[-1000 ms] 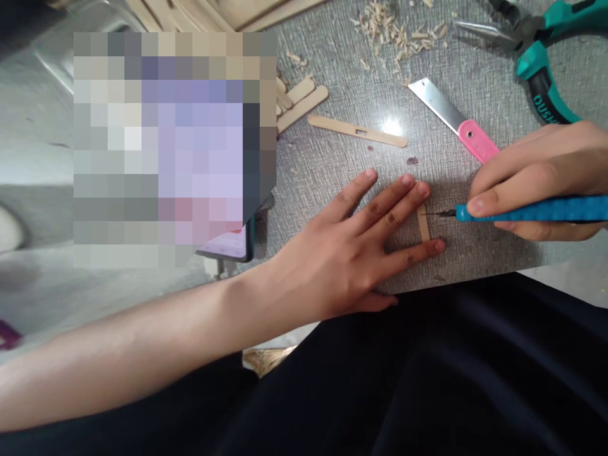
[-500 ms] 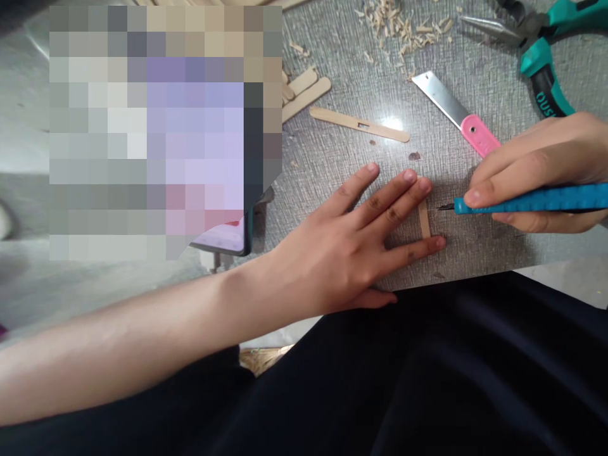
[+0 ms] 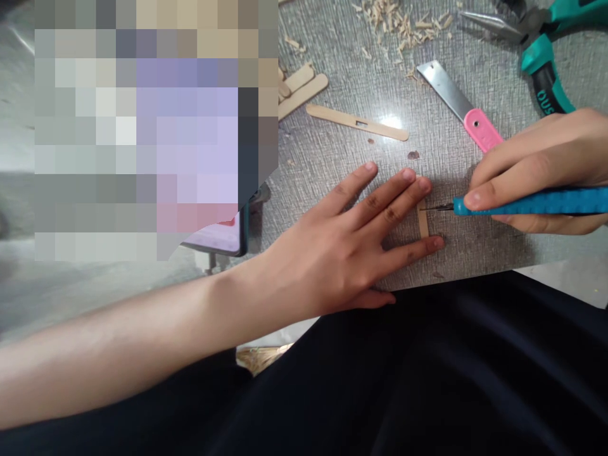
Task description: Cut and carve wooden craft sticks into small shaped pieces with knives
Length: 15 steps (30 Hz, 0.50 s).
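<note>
Reaching farther toward the left hand [image 3: 342, 244] than half a second ago, the thin tip [image 3: 439, 208] of the tool [image 3: 522, 201] now shows over the stick [image 3: 424, 225]; the left hand has stayed in place. Its fingers are spread wide and flat on the surface [image 3: 468, 253], with the stick crossing the gap between the index and middle fingertips. The right hand [image 3: 536, 171] holds the tool, its fingers closed around the blue handle. The tip is so fine that I cannot tell whether it touches the wood or hovers just above.

Beyond the left little finger lies a slotted stick [image 3: 327, 114], near more sticks [image 3: 306, 95]. Just past the right fingers is the knife [image 3: 482, 130], with the pliers [image 3: 546, 76] behind them. Shavings [image 3: 403, 28] lie farther off, well apart from both hands' fingers.
</note>
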### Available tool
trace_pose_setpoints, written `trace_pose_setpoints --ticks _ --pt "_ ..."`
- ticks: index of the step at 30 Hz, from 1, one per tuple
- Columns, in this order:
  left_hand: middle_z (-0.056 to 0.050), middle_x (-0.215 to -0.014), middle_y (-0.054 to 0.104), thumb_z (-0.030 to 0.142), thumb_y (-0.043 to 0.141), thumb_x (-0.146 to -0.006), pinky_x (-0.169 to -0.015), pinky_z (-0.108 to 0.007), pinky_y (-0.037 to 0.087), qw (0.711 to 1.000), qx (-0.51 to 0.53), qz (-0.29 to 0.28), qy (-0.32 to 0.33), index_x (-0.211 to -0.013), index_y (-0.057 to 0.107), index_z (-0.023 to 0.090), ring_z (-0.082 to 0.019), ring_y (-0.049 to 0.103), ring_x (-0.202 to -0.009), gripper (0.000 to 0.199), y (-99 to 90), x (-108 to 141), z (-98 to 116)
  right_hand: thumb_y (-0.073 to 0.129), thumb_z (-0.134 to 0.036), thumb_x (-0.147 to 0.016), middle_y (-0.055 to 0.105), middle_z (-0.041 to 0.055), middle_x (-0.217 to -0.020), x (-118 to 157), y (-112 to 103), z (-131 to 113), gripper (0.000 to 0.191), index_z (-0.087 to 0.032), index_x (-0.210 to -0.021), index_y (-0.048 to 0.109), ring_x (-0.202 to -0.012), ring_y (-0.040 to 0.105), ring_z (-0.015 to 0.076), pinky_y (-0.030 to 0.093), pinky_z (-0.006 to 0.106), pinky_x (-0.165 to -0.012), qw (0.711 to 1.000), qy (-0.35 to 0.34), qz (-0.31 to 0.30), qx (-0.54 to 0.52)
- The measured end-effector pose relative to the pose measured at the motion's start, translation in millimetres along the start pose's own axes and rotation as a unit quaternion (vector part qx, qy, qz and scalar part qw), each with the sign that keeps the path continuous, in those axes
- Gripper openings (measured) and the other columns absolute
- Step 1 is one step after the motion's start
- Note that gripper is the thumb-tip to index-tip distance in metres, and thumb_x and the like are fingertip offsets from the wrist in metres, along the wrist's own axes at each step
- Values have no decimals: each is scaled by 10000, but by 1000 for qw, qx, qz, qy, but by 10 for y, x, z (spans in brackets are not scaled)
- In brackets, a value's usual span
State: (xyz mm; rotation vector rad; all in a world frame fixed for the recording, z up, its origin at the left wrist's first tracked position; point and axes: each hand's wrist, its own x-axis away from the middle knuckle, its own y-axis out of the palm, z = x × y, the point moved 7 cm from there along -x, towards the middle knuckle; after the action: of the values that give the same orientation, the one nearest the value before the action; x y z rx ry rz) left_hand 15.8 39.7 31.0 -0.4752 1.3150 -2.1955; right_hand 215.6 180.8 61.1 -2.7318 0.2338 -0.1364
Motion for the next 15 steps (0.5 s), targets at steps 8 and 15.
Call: trace_pose_setpoints --ticks 8,15 --pt "-206 -2024 183 696 978 -912 -1493 -744 263 1000 -1 -10 -12 -1877 372 343 -483 314 -1849 1193 -9 -7 9 608 -309 -1237 695 -166 -858 64 71 8 341 -353 -1568 676 -498 603 -63 508 28 -549 999 -8 -47 -19" --pt "-243 -2016 187 707 990 -898 -1501 -736 256 1000 -3 2 -9 -1883 361 332 -454 274 -1869 1227 -7 7 17 569 -447 -1245 772 -145 -957 61 119 -67 290 -391 -1480 730 -610 642 -59 511 69 -592 997 13 50 60"
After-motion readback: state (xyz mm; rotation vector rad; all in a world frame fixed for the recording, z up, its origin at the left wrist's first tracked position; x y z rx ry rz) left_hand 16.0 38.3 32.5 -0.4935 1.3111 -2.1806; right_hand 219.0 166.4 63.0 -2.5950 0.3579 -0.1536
